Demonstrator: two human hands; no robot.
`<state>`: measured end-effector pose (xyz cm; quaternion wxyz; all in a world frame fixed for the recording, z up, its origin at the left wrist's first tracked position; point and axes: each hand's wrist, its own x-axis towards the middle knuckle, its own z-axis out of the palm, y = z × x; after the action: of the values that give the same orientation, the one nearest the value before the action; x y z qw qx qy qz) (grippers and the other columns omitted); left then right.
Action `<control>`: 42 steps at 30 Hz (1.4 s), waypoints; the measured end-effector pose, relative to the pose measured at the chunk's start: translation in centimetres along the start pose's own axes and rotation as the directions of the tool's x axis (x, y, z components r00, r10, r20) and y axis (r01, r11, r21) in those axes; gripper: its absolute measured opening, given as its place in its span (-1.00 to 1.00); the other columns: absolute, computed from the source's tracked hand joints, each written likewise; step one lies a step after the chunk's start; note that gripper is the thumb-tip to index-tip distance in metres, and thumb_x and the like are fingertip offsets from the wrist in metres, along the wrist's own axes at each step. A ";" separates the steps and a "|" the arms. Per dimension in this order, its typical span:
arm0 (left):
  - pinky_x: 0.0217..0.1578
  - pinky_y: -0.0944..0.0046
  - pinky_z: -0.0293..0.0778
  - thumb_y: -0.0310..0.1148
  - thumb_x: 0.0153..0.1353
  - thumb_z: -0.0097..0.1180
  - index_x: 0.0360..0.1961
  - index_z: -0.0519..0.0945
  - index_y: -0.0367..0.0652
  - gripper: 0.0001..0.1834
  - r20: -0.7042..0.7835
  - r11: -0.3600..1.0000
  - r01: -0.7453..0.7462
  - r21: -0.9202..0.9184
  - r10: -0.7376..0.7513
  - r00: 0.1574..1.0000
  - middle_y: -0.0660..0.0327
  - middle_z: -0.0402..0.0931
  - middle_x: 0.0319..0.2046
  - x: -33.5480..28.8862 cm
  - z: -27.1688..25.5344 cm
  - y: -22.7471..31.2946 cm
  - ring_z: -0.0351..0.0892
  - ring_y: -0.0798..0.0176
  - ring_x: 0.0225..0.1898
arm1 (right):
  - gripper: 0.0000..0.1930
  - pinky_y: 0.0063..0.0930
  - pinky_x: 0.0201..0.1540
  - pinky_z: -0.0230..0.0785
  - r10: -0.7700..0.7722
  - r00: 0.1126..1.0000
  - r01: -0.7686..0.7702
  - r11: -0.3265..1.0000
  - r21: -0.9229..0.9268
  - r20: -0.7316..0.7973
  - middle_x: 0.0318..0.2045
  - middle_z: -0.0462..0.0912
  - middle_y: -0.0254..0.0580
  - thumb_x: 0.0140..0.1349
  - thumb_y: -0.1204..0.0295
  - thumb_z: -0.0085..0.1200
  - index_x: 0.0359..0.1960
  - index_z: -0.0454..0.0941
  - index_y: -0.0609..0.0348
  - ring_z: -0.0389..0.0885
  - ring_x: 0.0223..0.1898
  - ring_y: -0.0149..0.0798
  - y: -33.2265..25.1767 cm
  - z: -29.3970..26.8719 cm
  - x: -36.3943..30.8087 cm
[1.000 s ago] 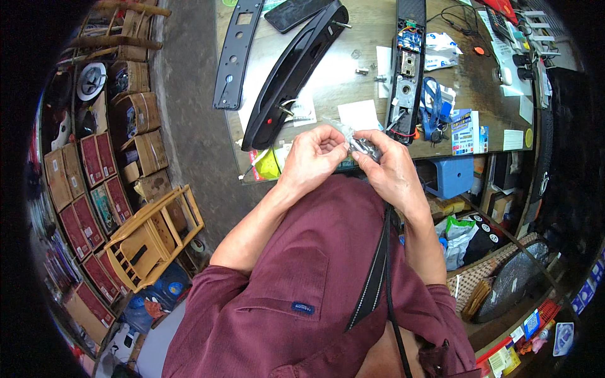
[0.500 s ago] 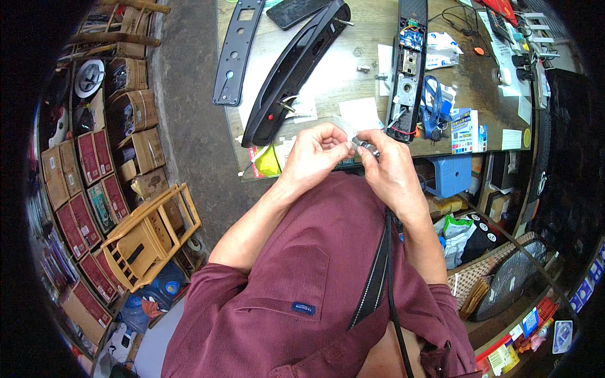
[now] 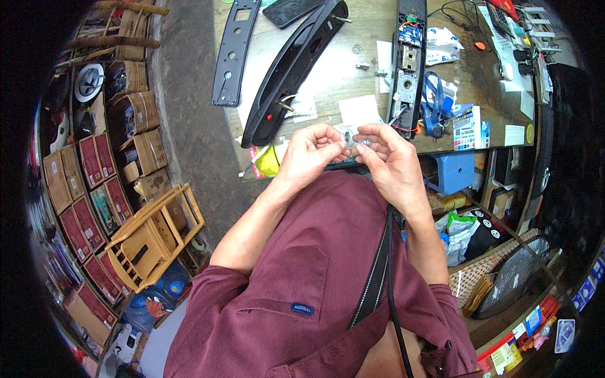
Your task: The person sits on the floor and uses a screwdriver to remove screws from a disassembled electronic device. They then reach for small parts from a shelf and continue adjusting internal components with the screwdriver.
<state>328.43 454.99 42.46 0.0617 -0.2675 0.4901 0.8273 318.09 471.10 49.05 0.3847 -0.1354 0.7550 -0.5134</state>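
Close in front of me, at the table's near edge, both hands meet at a small clear plastic bag (image 3: 346, 133) with small dark and metallic bits in it. My left hand (image 3: 310, 154) pinches the bag's left side between thumb and fingers. On its right side, the thumb and fingers of my right hand (image 3: 392, 157) are closed around it too. Exactly what is inside is too small to make out. Beyond my left hand lies a long curved black lock housing (image 3: 296, 72). A second black lock housing (image 3: 408, 79), with its circuit board and wires exposed, lies beyond my right hand.
A flat dark mounting plate (image 3: 234, 53) and a black phone (image 3: 290, 11) lie at the table's far left. Small metal fittings (image 3: 363, 65), a blue lanyard (image 3: 432, 104) and white packets (image 3: 442, 47) sit around the right housing. A blue stool (image 3: 452, 173) stands under the table's right part.
My hands have turned the held item, so the clear bag now shows more between them. The right fingers have spread and lifted slightly. Things on the table have stayed in place.
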 end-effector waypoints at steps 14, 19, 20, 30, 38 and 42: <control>-0.15 0.35 0.66 -0.50 0.35 0.21 -0.17 0.63 -0.30 -0.90 0.009 1.000 -0.002 -0.027 0.002 1.000 0.14 0.73 -0.31 -0.1 0.0 0.5 0.74 0.34 -0.24 | -0.58 -0.52 -0.18 0.61 -0.207 0.975 0.185 0.957 -0.222 -0.080 0.09 0.63 -0.08 0.26 0.70 0.19 0.18 0.54 0.34 0.67 -0.20 -0.40 0.3 -0.1 -0.1; -0.17 0.36 0.63 -0.50 0.34 0.23 -0.21 0.65 -0.31 -0.92 0.015 0.999 0.000 0.036 -0.001 1.000 0.16 0.73 -0.29 0.2 -0.4 0.6 0.72 0.36 -0.26 | -0.59 -0.51 -0.19 0.58 -0.134 0.988 0.120 0.978 -0.170 -0.071 0.03 0.58 -0.16 0.24 0.69 0.21 0.15 0.56 0.34 0.63 -0.20 -0.43 1.9 0.4 0.8; -0.17 0.37 0.62 -0.50 0.33 0.24 -0.21 0.65 -0.30 -0.92 0.017 0.998 -0.008 0.070 0.006 1.000 0.16 0.73 -0.26 0.3 -0.5 0.6 0.71 0.37 -0.25 | -0.60 -0.51 -0.19 0.57 -0.105 0.994 0.102 0.991 -0.092 -0.033 0.00 0.58 -0.17 0.24 0.69 0.21 0.14 0.57 0.34 0.63 -0.20 -0.43 2.4 0.4 1.2; -0.10 0.23 0.54 -0.36 0.20 0.31 -0.20 0.66 -0.15 -0.82 -0.036 0.685 -0.143 0.714 0.241 0.970 0.14 0.64 -0.24 2.7 0.1 1.0 0.62 0.21 -0.23 | -0.70 -0.37 -0.12 0.58 0.006 0.998 -0.010 0.997 0.073 0.059 -0.07 0.69 0.02 0.28 0.59 0.13 0.05 0.61 0.36 0.72 -0.19 -0.22 5.4 0.2 5.0; 0.02 -0.05 0.54 -0.50 0.18 0.18 -0.16 0.58 -0.27 -0.81 0.076 0.402 -0.324 0.857 0.523 0.849 -0.05 0.55 -0.10 8.9 0.9 -0.8 0.61 -0.18 -0.05 | -0.70 -0.47 -0.08 0.58 -0.020 0.995 0.031 0.993 0.110 -0.102 0.01 0.69 -0.10 0.35 0.58 0.16 0.10 0.60 0.34 0.71 -0.14 -0.35 5.0 -2.0 2.3; 0.14 -0.05 0.51 -0.54 0.12 0.15 -0.16 0.60 -0.29 -0.77 0.142 0.260 -0.370 0.892 0.616 0.775 -0.09 0.55 0.05 11.1 1.2 -0.2 0.58 -0.19 0.10 | -0.74 -0.53 -0.06 0.57 0.004 0.981 0.027 0.987 0.159 -0.192 -0.05 0.73 -0.19 0.41 0.60 0.14 0.10 0.62 0.31 0.70 -0.15 -0.42 5.5 -4.1 0.6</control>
<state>318.62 454.35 37.21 -0.1298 -0.1218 0.9070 0.3817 315.75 475.90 44.67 0.3171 -0.0582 0.7437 -0.5857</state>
